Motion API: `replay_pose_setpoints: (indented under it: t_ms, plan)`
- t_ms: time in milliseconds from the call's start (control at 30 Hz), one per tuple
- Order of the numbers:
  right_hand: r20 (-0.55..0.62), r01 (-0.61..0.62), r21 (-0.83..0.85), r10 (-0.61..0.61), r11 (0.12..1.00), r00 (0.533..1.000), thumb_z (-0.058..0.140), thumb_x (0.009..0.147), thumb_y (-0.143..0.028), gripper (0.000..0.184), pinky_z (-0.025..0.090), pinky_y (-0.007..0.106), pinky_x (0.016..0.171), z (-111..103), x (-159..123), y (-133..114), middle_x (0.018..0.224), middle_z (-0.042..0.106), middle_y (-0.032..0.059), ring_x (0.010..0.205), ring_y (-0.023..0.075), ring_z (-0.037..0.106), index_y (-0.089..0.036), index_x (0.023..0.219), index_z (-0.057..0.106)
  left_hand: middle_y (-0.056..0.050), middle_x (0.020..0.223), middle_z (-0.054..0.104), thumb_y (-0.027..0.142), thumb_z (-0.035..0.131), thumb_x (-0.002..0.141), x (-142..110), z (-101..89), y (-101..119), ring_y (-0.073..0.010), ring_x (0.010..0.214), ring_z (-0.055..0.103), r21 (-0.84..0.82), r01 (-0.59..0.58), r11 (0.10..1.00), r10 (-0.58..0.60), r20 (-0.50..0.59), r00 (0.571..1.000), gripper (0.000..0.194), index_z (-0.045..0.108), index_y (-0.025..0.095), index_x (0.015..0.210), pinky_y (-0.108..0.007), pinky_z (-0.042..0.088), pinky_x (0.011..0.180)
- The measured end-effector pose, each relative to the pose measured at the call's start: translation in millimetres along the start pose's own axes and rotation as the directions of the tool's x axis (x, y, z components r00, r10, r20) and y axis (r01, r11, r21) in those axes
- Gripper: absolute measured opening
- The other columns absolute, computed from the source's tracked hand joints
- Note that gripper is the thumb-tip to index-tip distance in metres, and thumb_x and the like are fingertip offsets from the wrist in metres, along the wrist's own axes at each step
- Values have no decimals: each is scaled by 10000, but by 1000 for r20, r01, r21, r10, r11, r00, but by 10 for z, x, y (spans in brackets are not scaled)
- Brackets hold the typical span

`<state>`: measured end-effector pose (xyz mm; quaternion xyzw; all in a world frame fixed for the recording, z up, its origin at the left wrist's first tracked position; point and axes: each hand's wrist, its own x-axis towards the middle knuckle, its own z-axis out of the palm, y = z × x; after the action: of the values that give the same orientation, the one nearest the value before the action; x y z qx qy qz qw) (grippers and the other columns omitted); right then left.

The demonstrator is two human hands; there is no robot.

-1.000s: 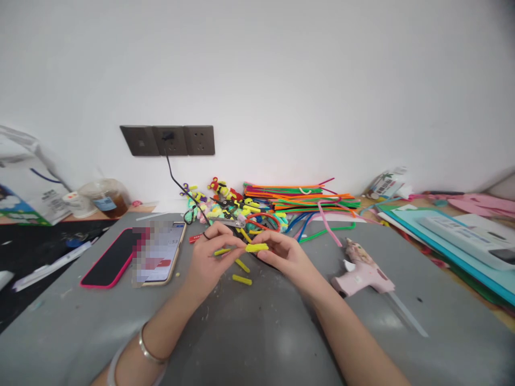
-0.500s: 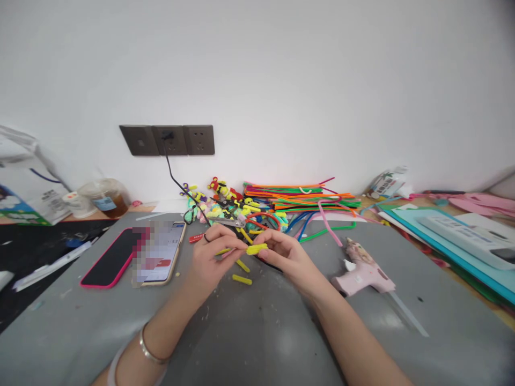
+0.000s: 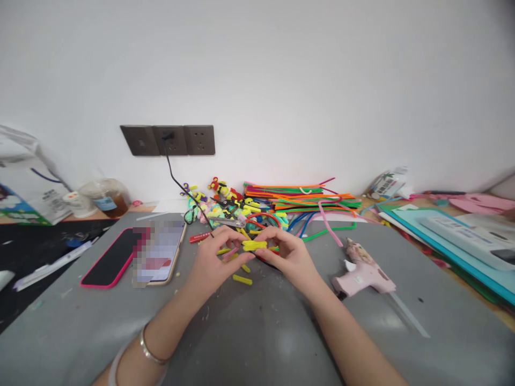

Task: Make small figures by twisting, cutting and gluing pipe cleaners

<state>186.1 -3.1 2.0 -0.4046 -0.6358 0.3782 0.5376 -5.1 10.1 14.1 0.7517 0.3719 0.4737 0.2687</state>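
A short, folded yellow pipe-cleaner piece (image 3: 254,245) is held level above the grey mat (image 3: 261,332). My right hand (image 3: 287,256) pinches its right end between thumb and fingers. At the other end, my left hand (image 3: 217,260) has its index finger against the piece and its thumb just below. Under and beside my hands lie several cut yellow pipe-cleaner lengths, one of them a loose stub (image 3: 242,280) in front. Scissors with orange-red handles (image 3: 263,217) rest behind my fingers, partly hidden.
Bundled coloured pipe cleaners (image 3: 298,201) and small pipe-cleaner figures (image 3: 223,190) lie along the wall. A pink glue gun (image 3: 364,273) is on the right. Two phones, one pink-edged (image 3: 112,257), lie left. A black cord (image 3: 173,174) runs from the wall socket (image 3: 167,140) towards my hands.
My left thumb has moved away from its pinch with the index finger and now sits lower, under the yellow piece. More of the piece shows, lying level between both hands.
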Motion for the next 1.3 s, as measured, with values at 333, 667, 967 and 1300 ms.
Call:
replay_pose_setpoints:
  t_ms: [333, 667, 967, 1300]
  plan:
    - [-23, 122, -68, -124, 990, 992, 763, 803, -531, 300, 498, 338, 692, 0, 11, -21, 796, 699, 48, 763, 214, 607, -235, 820, 714, -25, 796, 676, 225, 735, 841, -9, 14, -35, -144, 694, 598, -9, -119, 993, 118, -34, 992, 36, 720, 197, 859, -243, 464, 610]
    - [-13, 97, -83, -99, 992, 995, 790, 790, -470, 294, 496, 319, 717, -22, -4, -28, 888, 675, 42, 775, 198, 593, -229, 913, 675, -15, 778, 627, 152, 712, 830, 2, 0, -23, -129, 684, 574, 0, -161, 987, 161, -46, 986, 37, 696, 183, 819, -236, 440, 595]
    - [82, 212, -92, -205, 973, 975, 662, 909, -252, 47, 479, 332, 765, -59, -16, -43, 890, 626, 49, 862, 210, 597, -224, 899, 626, -13, 798, 592, 148, 698, 830, 15, -18, -8, -137, 719, 581, -4, -232, 973, 232, -21, 973, 56, 660, 189, 822, -227, 445, 589]
    - [144, 371, -142, -351, 918, 925, 613, 846, -73, 165, 474, 370, 821, -23, -42, -128, 897, 639, 44, 869, 207, 618, -230, 873, 572, -23, 869, 587, 82, 662, 769, -4, -21, 15, -157, 804, 622, 1, -306, 952, 306, 15, 952, 134, 630, 198, 827, -281, 522, 742]
